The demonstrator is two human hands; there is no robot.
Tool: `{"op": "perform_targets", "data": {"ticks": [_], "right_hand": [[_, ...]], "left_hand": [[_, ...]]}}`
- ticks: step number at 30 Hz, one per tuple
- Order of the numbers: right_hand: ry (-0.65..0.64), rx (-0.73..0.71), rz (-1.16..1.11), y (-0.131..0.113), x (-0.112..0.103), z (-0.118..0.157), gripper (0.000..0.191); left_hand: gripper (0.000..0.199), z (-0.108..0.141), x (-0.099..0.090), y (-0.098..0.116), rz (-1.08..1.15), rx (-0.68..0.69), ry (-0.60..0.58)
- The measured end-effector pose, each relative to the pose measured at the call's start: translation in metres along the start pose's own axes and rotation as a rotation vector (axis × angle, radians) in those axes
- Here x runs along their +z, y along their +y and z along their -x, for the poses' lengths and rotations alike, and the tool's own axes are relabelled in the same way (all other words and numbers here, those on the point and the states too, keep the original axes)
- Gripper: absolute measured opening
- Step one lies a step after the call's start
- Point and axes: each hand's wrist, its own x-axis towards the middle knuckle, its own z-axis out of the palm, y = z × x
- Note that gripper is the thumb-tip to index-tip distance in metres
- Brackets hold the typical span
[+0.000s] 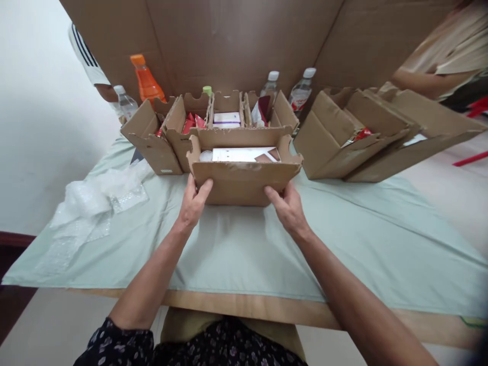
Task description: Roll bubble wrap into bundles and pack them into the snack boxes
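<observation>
- Clearly, left-hand fingers (203,192) and right-hand fingers (275,195) grip opposite ends of an open cardboard box (238,183), thumbs on its near face.
- Inside it, between them: a white carton (244,154).
- Beyond: more cardboard boxes (328,137) on the cloth-covered bench (244,254).

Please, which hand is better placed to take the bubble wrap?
Left, I judge: the left hand is nearer the bubble wrap, though it and the right hand hold the front box.

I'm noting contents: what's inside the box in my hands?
The box holds a white carton and, left of it, something round and whitish. The front wall hides anything lower.
</observation>
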Motion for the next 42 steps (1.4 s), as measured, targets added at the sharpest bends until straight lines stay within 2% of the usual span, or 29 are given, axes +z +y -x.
{"op": "perform_targets", "data": {"ticks": [2, 5, 7, 8, 11, 13, 15, 18, 20, 21, 23, 25, 26, 29, 32, 35, 38, 42], "right_hand": [[0.001, 0.017, 0.053, -0.009, -0.012, 0.028, 0.053], [0.001, -0.002, 0.089, -0.022, -0.026, 0.072, 0.050], [-0.043, -0.025, 0.077, -0.034, -0.023, 0.088, 0.049], [-0.080, -0.030, 0.065, -0.041, -0.017, 0.089, 0.049], [-0.173, -0.057, 0.014, -0.059, 0.002, 0.066, 0.049], [-0.127, -0.109, -0.019, -0.063, 0.004, 0.047, 0.049], [-0.019, -0.141, -0.010, -0.059, -0.007, 0.041, 0.049], [0.131, -0.108, 0.063, -0.049, -0.035, 0.070, 0.044], [0.147, -0.075, 0.077, -0.044, -0.045, 0.099, 0.047], [0.120, -0.059, 0.087, -0.044, -0.045, 0.111, 0.048], [-0.011, -0.041, 0.084, -0.048, -0.033, 0.122, 0.043], [-0.092, -0.049, 0.046, -0.055, -0.016, 0.114, 0.041], [-0.094, -0.061, 0.022, -0.057, -0.009, 0.105, 0.041], [0.004, -0.092, -0.001, -0.059, -0.009, 0.085, 0.041], [0.100, -0.082, 0.056, -0.049, -0.028, 0.090, 0.041], [0.084, -0.042, 0.108, -0.033, -0.037, 0.101, 0.040], [0.038, -0.020, 0.105, -0.019, -0.025, 0.099, 0.036], [0.057, -0.030, 0.090, -0.007, -0.008, 0.088, 0.032]], "left_hand": [[0.054, 0.031, -0.004, 0.013, -0.035, -0.003, 0.019], [0.052, 0.085, -0.020, 0.028, -0.062, -0.051, 0.026], [0.049, 0.108, -0.037, 0.033, -0.047, -0.056, 0.085], [0.049, 0.112, -0.045, 0.034, -0.049, -0.046, 0.133], [0.050, 0.094, -0.056, 0.039, -0.107, 0.019, 0.231], [0.053, 0.074, -0.045, 0.044, -0.148, 0.084, 0.214], [0.054, 0.063, -0.027, 0.051, -0.149, 0.124, 0.140], [0.054, 0.079, -0.008, 0.059, -0.090, 0.066, -0.007], [0.051, 0.103, -0.014, 0.060, -0.064, -0.022, -0.089], [0.050, 0.114, -0.022, 0.059, -0.065, -0.055, -0.080], [0.049, 0.126, -0.042, 0.057, -0.093, -0.096, 0.016], [0.050, 0.123, -0.057, 0.054, -0.108, -0.072, 0.091], [0.051, 0.117, -0.059, 0.054, -0.109, -0.046, 0.109], [0.055, 0.102, -0.046, 0.053, -0.095, 0.002, 0.086], [0.052, 0.099, -0.025, 0.047, -0.048, -0.040, -0.031], [0.053, 0.094, -0.016, 0.033, -0.026, -0.063, -0.057], [0.048, 0.081, -0.019, 0.014, -0.054, -0.051, 0.008], [0.052, 0.073, -0.019, -0.008, -0.087, -0.048, 0.045]]}}
